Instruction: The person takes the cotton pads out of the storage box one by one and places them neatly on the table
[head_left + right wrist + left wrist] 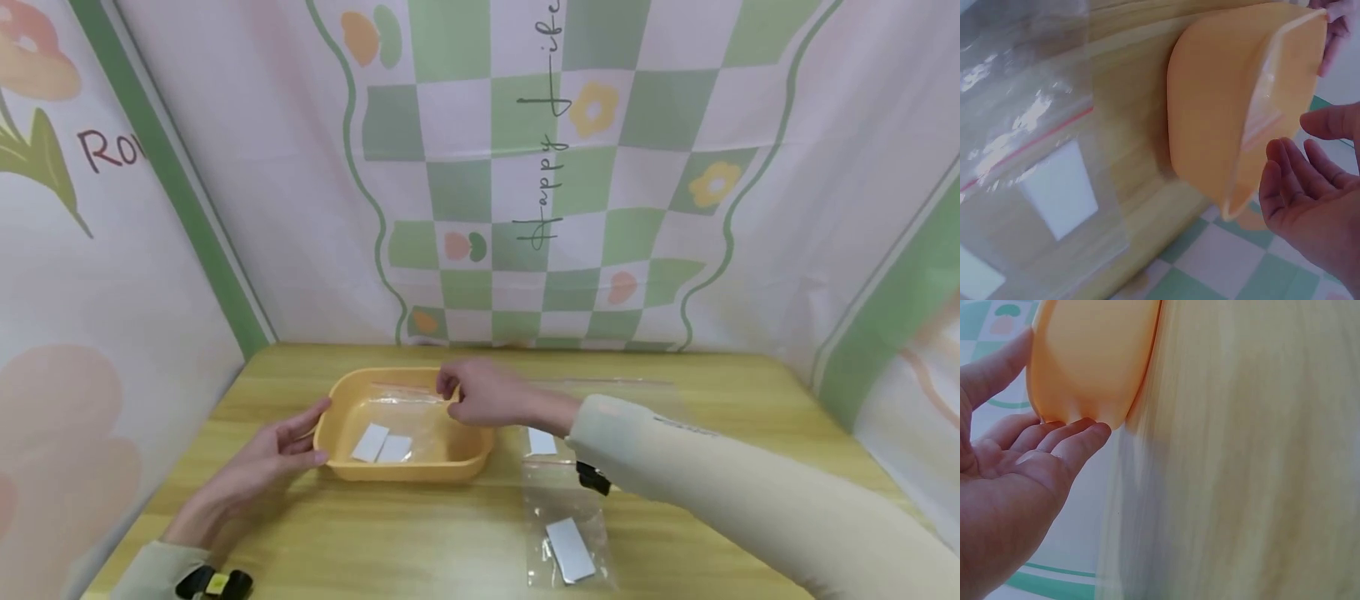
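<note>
A yellow plastic basin point(397, 472) stands on the wooden table, left of centre. My left hand point(258, 458) touches its left end with thumb and fingertips spread; in the left wrist view the fingers point(1085, 440) lie fairly straight against the wall. Over the back right of the rim hovers my right hand point(491, 393), its fingers loosely bent. Nothing shows between the thumb and fingers in the right wrist view. Inside the basin lies a clear zip bag point(420, 421) with two white rectangular pieces point(370, 442) in or under it.
Right of the basin, a clear zip bag point(540, 500) holding a white rectangle point(571, 550) lies near the front. Behind it, another white piece point(542, 442) sits in clear plastic, partly under the right forearm. A printed curtain point(517, 167) hangs behind the table.
</note>
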Motion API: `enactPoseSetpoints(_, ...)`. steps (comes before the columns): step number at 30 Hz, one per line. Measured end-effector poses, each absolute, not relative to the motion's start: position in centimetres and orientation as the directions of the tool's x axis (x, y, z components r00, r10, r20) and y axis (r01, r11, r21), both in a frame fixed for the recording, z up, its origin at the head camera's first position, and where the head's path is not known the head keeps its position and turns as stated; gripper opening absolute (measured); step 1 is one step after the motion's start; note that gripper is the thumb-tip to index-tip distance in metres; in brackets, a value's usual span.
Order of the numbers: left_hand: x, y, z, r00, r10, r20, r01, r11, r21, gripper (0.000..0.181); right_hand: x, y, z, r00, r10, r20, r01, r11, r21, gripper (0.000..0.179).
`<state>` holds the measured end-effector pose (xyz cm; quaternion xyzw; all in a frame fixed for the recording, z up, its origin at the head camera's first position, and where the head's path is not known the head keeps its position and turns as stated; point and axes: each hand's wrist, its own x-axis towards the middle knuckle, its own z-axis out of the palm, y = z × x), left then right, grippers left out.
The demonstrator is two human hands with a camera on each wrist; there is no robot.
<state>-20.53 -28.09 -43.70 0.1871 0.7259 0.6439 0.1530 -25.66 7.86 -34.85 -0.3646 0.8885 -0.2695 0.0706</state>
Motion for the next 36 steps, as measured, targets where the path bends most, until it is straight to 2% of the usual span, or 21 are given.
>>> enactPoseSetpoints(4, -20.4, -28.0, -43.7, -0.884, 0.468, 0.020, 0.077, 0.103, 0.992, 0.087, -26.4, 6.4, -36.2, -0.700, -0.714, -0.013, -0.608, 0.606, -0.512, 0.041)
enactPoseSetpoints(8, -20.3, -27.9, -43.7, -0.885, 0.466, 0.021, 0.075, 0.099, 0.992, 0.087, -26.5, 5.5, -37.1, -0.706, -0.703, -0.085, -0.552, 0.621, -0.557, 0.053)
enactPoseSetpoints(16, -20.4, -27.9, -43.7, -0.877, 0.478, 0.033, 0.083, 0.083, 0.993, 0.087, -26.5, 4.9, -38.0, -0.727, -0.661, -0.188, -0.430, 0.651, -0.625, 0.065)
enactPoseSetpoints(23, -20.5, -28.0, -43.8, -0.872, 0.488, 0.043, 0.091, 0.075, 0.993, 0.086, -26.4, 4.8, -38.2, -0.720, -0.662, -0.210, -0.333, 0.594, -0.732, 0.075)
enactPoseSetpoints(30, -20.4, -28.0, -43.7, -0.872, 0.488, 0.039, 0.089, 0.080, 0.993, 0.086, -26.5, 4.3, -38.7, -0.717, -0.656, -0.237, -0.171, 0.494, -0.852, 0.080)
enactPoseSetpoints(33, -20.4, -28.0, -43.6, -0.876, 0.481, 0.033, 0.083, 0.084, 0.993, 0.086, -26.6, 3.8, -39.0, -0.725, -0.650, -0.226, -0.118, 0.441, -0.890, 0.079)
enactPoseSetpoints(36, -20.4, -28.0, -43.6, -0.879, 0.476, 0.030, 0.080, 0.084, 0.993, 0.086, -26.7, 3.3, -39.3, -0.744, -0.643, -0.179, -0.136, 0.408, -0.903, 0.073)
